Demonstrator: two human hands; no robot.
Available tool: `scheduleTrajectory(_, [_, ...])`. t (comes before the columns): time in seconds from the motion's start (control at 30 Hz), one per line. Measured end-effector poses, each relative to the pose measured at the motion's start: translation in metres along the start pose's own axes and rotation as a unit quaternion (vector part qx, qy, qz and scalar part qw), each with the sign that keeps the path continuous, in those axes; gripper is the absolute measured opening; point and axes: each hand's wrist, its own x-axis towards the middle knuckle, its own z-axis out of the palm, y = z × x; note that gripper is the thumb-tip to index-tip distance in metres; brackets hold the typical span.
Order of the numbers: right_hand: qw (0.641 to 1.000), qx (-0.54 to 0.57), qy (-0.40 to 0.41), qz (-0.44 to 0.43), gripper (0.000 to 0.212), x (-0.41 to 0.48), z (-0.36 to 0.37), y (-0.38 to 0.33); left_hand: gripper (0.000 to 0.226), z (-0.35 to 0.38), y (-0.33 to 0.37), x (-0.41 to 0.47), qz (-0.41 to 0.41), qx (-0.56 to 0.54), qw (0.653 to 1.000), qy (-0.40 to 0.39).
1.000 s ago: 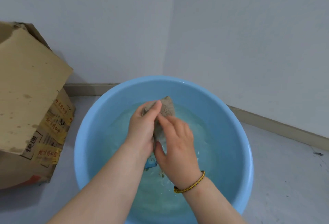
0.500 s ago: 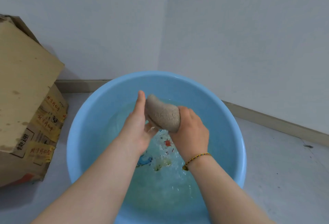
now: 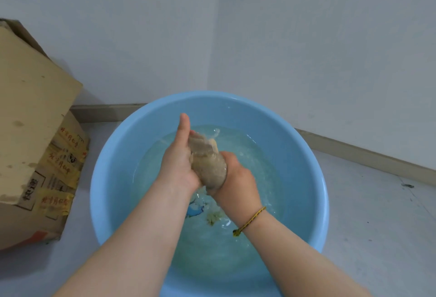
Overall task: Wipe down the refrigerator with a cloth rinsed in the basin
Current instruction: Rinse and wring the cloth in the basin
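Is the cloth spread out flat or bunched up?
Bunched up: the cloth is a tight wad, gripped by the right hand and pressed by the left hand.

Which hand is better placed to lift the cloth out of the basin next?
Right, probably. The right hand wraps the lower end of the cloth, held above the water in the basin; the left hand only lies against its side, one finger straight up.
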Motion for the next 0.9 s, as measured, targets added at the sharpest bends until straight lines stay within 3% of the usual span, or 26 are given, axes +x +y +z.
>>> scheduleTrajectory(0.07, [0.994, 0.05, -0.095, 0.001, 0.018, 0.004, -0.003, 0.004, 0.05, -0.001, 0.001, 0.0, 0.003, -0.003, 1.0, -0.009])
scheduleTrajectory(0.17, [0.976, 0.158, -0.149, 0.013, 0.03, 0.008, -0.013, 0.004, 0.065, -0.002, 0.004, 0.002, 0.004, 0.002, 0.999, -0.052])
scheduleTrajectory(0.33, [0.926, 0.158, -0.342, 0.038, 0.023, 0.011, -0.032, 0.002, 0.066, -0.01, 0.004, 0.003, -0.061, 0.051, 0.988, -0.129])
scheduleTrajectory(0.43, [0.919, 0.107, -0.375, 0.06, 0.015, 0.014, -0.03, 0.008, 0.064, -0.017, 0.001, 0.006, -0.076, 0.09, 0.984, -0.136])
scheduleTrajectory(0.5, [0.942, 0.037, -0.332, 0.034, 0.023, 0.017, -0.03, 0.01, 0.05, -0.021, 0.003, 0.003, -0.075, 0.091, 0.982, -0.15])
scheduleTrajectory(0.57, [0.963, -0.092, -0.247, -0.056, 0.014, 0.019, -0.032, 0.011, 0.017, -0.023, 0.008, -0.004, -0.086, 0.041, 0.979, -0.182])
scheduleTrajectory(0.6, [0.962, -0.18, -0.165, -0.125, 0.007, 0.02, -0.034, 0.013, 0.026, -0.025, 0.01, -0.005, -0.091, -0.001, 0.977, -0.195])
scheduleTrajectory(0.67, [0.923, -0.265, 0.03, -0.278, 0.01, 0.023, -0.033, 0.025, 0.045, -0.028, 0.012, -0.003, -0.109, -0.038, 0.975, -0.19])
scheduleTrajectory(0.73, [0.871, -0.292, 0.152, -0.366, 0.008, 0.024, -0.034, 0.032, 0.052, -0.029, 0.014, -0.001, -0.138, 0.074, 0.976, -0.148])
scheduleTrajectory(0.77, [0.852, -0.302, 0.194, -0.381, 0.012, 0.026, -0.033, 0.036, 0.065, -0.03, 0.014, -0.002, -0.169, 0.171, 0.958, -0.158])
scheduleTrajectory(0.83, [0.818, -0.318, 0.278, -0.391, 0.013, 0.029, -0.033, 0.04, 0.078, -0.033, 0.014, -0.007, -0.249, 0.336, 0.88, -0.227])
scheduleTrajectory(0.9, [0.787, -0.33, 0.323, -0.41, 0.015, 0.033, -0.033, 0.039, 0.06, -0.034, 0.01, -0.014, -0.3, 0.403, 0.815, -0.289])
